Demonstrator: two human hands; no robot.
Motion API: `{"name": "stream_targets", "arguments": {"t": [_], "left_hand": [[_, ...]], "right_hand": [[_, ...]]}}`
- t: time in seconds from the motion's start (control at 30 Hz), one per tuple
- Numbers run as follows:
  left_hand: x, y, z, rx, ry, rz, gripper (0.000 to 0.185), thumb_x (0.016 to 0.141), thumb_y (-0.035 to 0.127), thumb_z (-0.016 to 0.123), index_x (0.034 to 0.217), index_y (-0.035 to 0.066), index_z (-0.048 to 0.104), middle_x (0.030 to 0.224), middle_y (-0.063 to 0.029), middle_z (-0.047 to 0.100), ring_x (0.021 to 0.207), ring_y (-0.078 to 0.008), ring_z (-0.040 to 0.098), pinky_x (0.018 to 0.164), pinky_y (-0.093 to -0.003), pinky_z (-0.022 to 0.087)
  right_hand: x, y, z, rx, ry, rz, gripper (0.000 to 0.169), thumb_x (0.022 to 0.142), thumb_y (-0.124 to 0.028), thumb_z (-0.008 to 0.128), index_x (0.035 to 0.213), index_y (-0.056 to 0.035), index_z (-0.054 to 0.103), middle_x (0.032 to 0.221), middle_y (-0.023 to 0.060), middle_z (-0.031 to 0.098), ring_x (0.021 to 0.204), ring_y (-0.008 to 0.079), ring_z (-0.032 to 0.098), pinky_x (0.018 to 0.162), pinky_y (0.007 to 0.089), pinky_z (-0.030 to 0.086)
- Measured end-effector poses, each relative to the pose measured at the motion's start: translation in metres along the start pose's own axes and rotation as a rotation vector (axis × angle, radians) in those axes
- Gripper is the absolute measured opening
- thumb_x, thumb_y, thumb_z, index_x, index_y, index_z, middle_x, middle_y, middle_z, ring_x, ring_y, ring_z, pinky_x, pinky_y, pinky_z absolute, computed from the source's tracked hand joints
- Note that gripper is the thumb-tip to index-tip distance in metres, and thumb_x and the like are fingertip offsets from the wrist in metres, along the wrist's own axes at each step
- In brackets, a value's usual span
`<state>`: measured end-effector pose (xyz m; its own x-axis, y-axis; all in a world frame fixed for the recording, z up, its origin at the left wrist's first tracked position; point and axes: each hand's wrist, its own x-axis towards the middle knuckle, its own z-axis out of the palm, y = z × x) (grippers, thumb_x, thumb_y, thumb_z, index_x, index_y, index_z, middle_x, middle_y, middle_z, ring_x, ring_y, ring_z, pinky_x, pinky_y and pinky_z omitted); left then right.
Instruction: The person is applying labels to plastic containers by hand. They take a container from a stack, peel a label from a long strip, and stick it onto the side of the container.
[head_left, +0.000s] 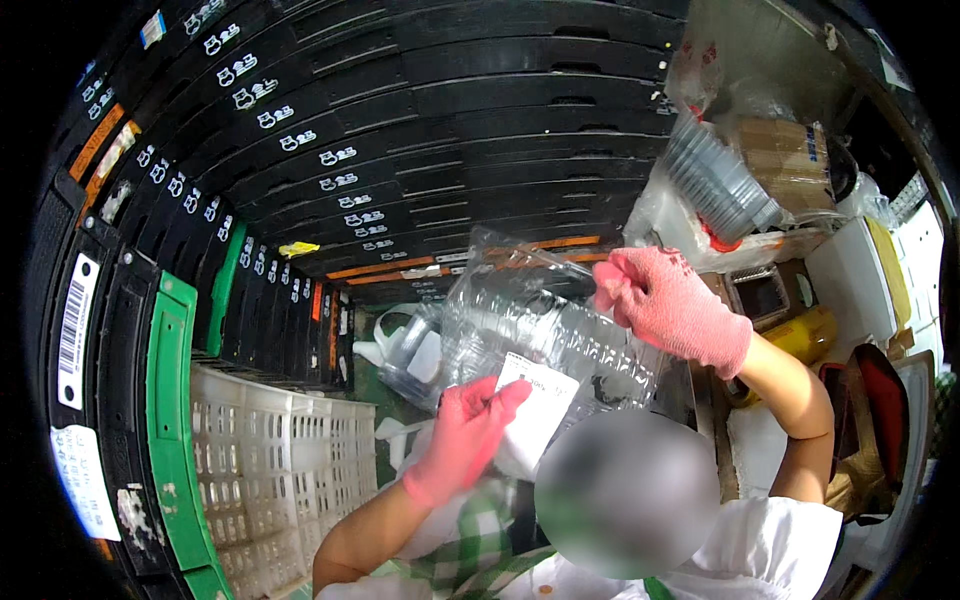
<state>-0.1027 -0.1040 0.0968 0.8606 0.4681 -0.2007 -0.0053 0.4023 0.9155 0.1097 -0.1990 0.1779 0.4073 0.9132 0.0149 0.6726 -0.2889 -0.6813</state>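
My left hand (469, 439), in a pink knit glove, pinches the edge of a white printed label sheet (538, 405) between thumb and fingers. The sheet lies against a clear plastic bag (487, 315) that holds a row of nested clear plastic containers (570, 337). My right hand (660, 300), gloved alike, is closed on the bag's upper right edge. Behind the bag, at its left, another bundle of clear plastic (416, 352) is partly hidden.
Stacked black plastic crates (480, 150) rise ahead and at the left. A white slatted basket (289, 450) stands lower left beside a green crate edge (172, 420). At right are bagged clear lids or containers (716, 176), a taped cardboard box (784, 165) and a yellow roll (802, 334).
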Motion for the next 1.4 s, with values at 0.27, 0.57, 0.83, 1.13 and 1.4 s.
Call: {"name": "stream_targets", "arguments": {"t": [0.27, 0.57, 0.83, 1.13, 1.4], "left_hand": [[0.002, -0.005, -0.002, -0.024, 0.103, -0.002, 0.02, 0.084, 0.011, 0.055, 0.095, -0.005, 0.059, 0.082, -0.0038, 0.061, 0.069, -0.0042, 0.052, 0.06, -0.0192, 0.042], [0.021, 0.0, -0.015, 0.403, 0.047, -0.057, 0.025, 0.086, 0.018, 0.051, 0.095, -0.005, 0.055, 0.087, -0.0076, 0.061, 0.073, -0.0079, 0.053, 0.063, -0.0208, 0.042], [0.014, 0.007, 0.002, 0.304, 0.189, 0.183, 0.027, 0.078, -0.008, 0.048, 0.103, 0.0, 0.055, 0.102, -0.0076, 0.056, 0.085, -0.0079, 0.051, 0.061, -0.0165, 0.04], [0.016, 0.003, 0.013, 0.032, 0.133, 0.188, 0.043, 0.063, -0.014, 0.058, 0.104, -0.004, 0.051, 0.103, -0.0094, 0.054, 0.096, -0.0168, 0.05, 0.084, -0.0283, 0.04], [0.024, 0.007, 0.008, -0.045, 0.101, -0.08, 0.021, 0.072, -0.001, 0.061, 0.093, -0.004, 0.06, 0.08, -0.0064, 0.061, 0.069, -0.0097, 0.054, 0.064, -0.0216, 0.044]], "right_hand": [[0.0, -0.012, 0.0, 0.164, -0.092, 0.126, 0.027, 0.089, -0.023, 0.043, 0.075, -0.0017, 0.053, 0.06, 0.0004, 0.05, 0.052, 0.0057, 0.044, 0.045, 0.0214, 0.036], [-0.025, 0.026, -0.037, 0.246, 0.462, -0.019, 0.03, 0.089, -0.026, 0.047, 0.071, -0.003, 0.054, 0.055, -0.0014, 0.048, 0.051, 0.0054, 0.042, 0.048, 0.0221, 0.035], [-0.106, 0.031, -0.117, -0.385, 1.602, -0.341, 0.018, 0.08, 0.001, 0.048, 0.096, 0.0025, 0.054, 0.086, 0.0063, 0.058, 0.073, 0.0113, 0.053, 0.06, 0.0214, 0.043], [0.036, 0.16, -0.173, -1.074, 0.984, 0.039, 0.01, 0.077, -0.017, 0.048, 0.078, -0.0105, 0.055, 0.083, 0.0101, 0.059, 0.071, 0.0269, 0.058, 0.059, 0.035, 0.045], [0.042, 0.197, -0.136, -0.905, 0.679, 0.329, 0.017, 0.083, -0.026, 0.044, 0.089, -0.0118, 0.051, 0.086, 0.0116, 0.06, 0.072, 0.0315, 0.058, 0.062, 0.0415, 0.046]]}}
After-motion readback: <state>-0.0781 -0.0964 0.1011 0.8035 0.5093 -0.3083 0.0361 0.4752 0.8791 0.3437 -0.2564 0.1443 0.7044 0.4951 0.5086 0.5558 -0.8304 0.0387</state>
